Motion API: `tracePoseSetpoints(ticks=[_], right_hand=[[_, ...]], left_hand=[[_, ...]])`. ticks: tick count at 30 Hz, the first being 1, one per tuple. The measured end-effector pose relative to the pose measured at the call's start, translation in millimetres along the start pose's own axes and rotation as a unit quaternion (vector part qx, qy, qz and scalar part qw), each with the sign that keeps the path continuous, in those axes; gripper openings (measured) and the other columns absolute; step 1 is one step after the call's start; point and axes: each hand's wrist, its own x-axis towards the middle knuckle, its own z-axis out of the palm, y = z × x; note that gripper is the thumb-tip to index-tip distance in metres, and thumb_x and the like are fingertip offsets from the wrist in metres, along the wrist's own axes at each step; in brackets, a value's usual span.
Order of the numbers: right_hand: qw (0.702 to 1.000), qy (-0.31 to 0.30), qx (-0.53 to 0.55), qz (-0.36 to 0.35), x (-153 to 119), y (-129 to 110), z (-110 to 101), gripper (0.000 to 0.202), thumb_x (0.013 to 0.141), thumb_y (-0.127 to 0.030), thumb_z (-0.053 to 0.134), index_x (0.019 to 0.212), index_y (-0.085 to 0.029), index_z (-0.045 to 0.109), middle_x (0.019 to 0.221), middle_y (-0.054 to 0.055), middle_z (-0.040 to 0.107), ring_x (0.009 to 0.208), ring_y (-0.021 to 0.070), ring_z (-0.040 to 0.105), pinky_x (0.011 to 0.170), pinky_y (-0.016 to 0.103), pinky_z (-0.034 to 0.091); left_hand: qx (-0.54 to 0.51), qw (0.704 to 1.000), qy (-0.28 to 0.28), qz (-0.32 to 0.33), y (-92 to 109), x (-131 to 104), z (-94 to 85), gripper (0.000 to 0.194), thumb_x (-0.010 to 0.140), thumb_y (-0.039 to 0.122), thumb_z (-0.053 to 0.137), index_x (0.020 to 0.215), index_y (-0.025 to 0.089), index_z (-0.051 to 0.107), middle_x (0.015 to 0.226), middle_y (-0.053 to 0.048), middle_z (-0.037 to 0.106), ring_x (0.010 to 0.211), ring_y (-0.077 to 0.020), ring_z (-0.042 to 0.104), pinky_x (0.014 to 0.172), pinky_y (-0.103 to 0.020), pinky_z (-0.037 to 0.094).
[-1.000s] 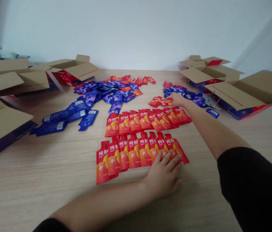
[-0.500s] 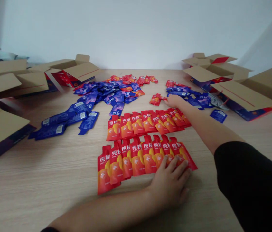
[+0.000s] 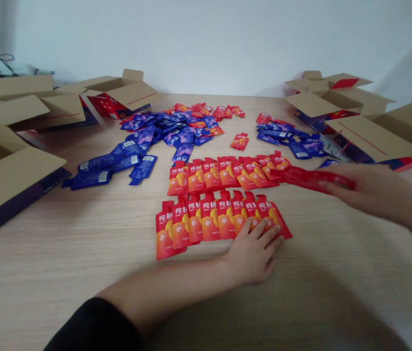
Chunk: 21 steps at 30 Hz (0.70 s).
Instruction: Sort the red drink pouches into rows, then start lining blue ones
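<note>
Red pouch, blurred and edge-on, single or stacked, I cannot tell from where I stand: pinched between the narrowly set fingers of the right hand, its free end pointing leftward from them, over or against the right end of the far row of red pouches; contact unclear. Left hand: fingers spread, laid on the right end of the near row of red pouches, gripping nothing that I can see. Beyond those fingers, past the far row: one lone red pouch, flat on the desk. Farther off, leftward of all the fingers: a heap of blue pouches with some red among them. Hazards, in my judgement: the held pouch, carried too low, could snag the far row's overlapping edges and skew them; a slack pinch could let it slip, or shed a piece if it is a stack; a sideways drag of the left fingers could pull the near row out of line.
</note>
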Motion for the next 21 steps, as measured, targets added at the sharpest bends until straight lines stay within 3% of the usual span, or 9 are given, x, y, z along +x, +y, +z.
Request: tracePoseSetpoints(ticks=[3, 6, 10, 15, 21], right_hand=[[0.997, 0.060, -0.036, -0.032, -65, -12, 20, 0.015, 0.087, -0.034, 0.052, 0.095, -0.034, 0.065, 0.086, 0.007, 0.071, 0.068, 0.0285, 0.066, 0.055, 0.042, 0.048], [0.993, 0.104, -0.049, 0.006, -90, -23, 53, 0.025, 0.088, -0.029, 0.047, 0.105, -0.032, 0.065, 0.099, 0.008, 0.071, 0.082, 0.0301, 0.069, 0.068, 0.045, 0.054], [0.990, 0.127, -0.044, 0.042, -95, -32, 95, 0.030, 0.091, -0.023, 0.046, 0.110, -0.023, 0.069, 0.100, 0.011, 0.070, 0.091, 0.0285, 0.067, 0.082, 0.044, 0.055], [0.993, 0.112, -0.019, 0.016, -97, -44, 137, 0.036, 0.093, -0.021, 0.047, 0.120, -0.019, 0.071, 0.119, 0.015, 0.066, 0.107, 0.0302, 0.062, 0.095, 0.049, 0.054], [0.998, 0.059, 0.029, 0.018, -95, -39, 142, 0.044, 0.094, -0.034, 0.050, 0.128, -0.013, 0.067, 0.130, 0.020, 0.060, 0.123, 0.0343, 0.056, 0.106, 0.055, 0.047]], left_hand=[[0.000, 1.000, 0.007, -0.001, 1, 0, 0.7, 0.054, 0.102, 0.042, 0.039, 0.148, 0.016, 0.047, 0.157, -0.008, 0.042, 0.143, -0.0336, 0.034, 0.115, -0.057, 0.028], [0.002, 1.000, 0.007, -0.002, 1, 0, 0.3, 0.053, 0.102, 0.041, 0.040, 0.147, 0.016, 0.047, 0.157, -0.008, 0.042, 0.143, -0.0337, 0.034, 0.115, -0.056, 0.028], [0.009, 1.000, -0.003, -0.006, 2, 1, -1.7, 0.052, 0.102, 0.041, 0.039, 0.148, 0.018, 0.047, 0.157, -0.007, 0.042, 0.143, -0.0326, 0.035, 0.116, -0.056, 0.027], [0.025, 1.000, -0.006, -0.003, 3, 1, -2.1, 0.052, 0.103, 0.041, 0.038, 0.148, 0.017, 0.047, 0.156, -0.008, 0.044, 0.145, -0.0329, 0.033, 0.116, -0.055, 0.027], [0.026, 1.000, -0.006, 0.000, 0, 0, -2.2, 0.054, 0.102, 0.043, 0.040, 0.148, 0.016, 0.046, 0.154, -0.010, 0.045, 0.145, -0.0323, 0.032, 0.117, -0.054, 0.024]])
